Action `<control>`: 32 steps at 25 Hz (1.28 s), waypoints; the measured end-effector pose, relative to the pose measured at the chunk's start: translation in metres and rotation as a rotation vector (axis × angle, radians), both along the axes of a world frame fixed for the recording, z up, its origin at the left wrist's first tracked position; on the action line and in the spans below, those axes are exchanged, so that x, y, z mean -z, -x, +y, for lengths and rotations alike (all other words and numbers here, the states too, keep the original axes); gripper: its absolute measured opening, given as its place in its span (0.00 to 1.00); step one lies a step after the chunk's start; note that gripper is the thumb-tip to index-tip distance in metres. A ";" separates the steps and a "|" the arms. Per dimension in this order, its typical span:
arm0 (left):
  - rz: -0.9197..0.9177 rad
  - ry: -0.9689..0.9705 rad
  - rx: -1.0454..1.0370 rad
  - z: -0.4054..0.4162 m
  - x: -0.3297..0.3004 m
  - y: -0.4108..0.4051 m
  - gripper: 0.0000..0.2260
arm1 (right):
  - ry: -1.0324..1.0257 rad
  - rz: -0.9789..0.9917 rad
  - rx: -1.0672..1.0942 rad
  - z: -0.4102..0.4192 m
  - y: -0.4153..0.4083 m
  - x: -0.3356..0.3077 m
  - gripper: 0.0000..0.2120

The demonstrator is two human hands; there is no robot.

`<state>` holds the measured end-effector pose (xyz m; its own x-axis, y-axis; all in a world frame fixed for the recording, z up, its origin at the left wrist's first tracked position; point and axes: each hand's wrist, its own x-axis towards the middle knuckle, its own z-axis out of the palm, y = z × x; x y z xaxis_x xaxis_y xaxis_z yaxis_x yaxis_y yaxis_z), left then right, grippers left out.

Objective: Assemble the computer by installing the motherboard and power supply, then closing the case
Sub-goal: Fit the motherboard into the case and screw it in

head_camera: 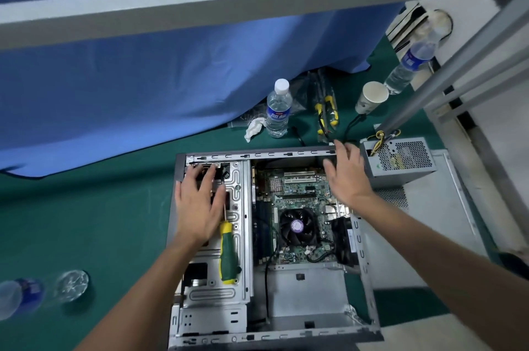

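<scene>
Reaching over the open case (369,287), both hands, left hand (199,204) and right hand (347,176), have their grip spread, fingers straight.

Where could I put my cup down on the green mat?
Bare green mat lies left of the computer case, before the blurry bottle. Behind the case it is crowded: water bottle, tissue, pliers, paper cup.

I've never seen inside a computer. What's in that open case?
Inside the case: a motherboard with a fan, and a screwdriver lying on the drive cage. The hands cover parts.
</scene>
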<state>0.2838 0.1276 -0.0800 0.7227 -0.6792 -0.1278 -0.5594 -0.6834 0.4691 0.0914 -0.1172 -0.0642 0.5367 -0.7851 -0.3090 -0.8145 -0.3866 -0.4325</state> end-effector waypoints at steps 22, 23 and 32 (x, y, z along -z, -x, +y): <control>-0.115 -0.184 -0.183 0.058 0.008 0.032 0.23 | 0.177 0.031 -0.056 0.084 0.088 0.025 0.32; -0.139 -0.182 -0.160 0.058 0.009 0.032 0.22 | 0.183 0.030 -0.054 0.084 0.088 0.025 0.32; -0.223 -0.238 -0.026 0.064 0.011 0.035 0.22 | 0.175 0.080 -0.076 0.089 0.090 0.021 0.34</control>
<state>0.2492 0.1918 -0.0911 0.7677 -0.6300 -0.1173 -0.6111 -0.7749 0.1617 0.0017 -0.0283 -0.0854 0.5753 -0.7890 -0.2157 -0.8095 -0.5113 -0.2887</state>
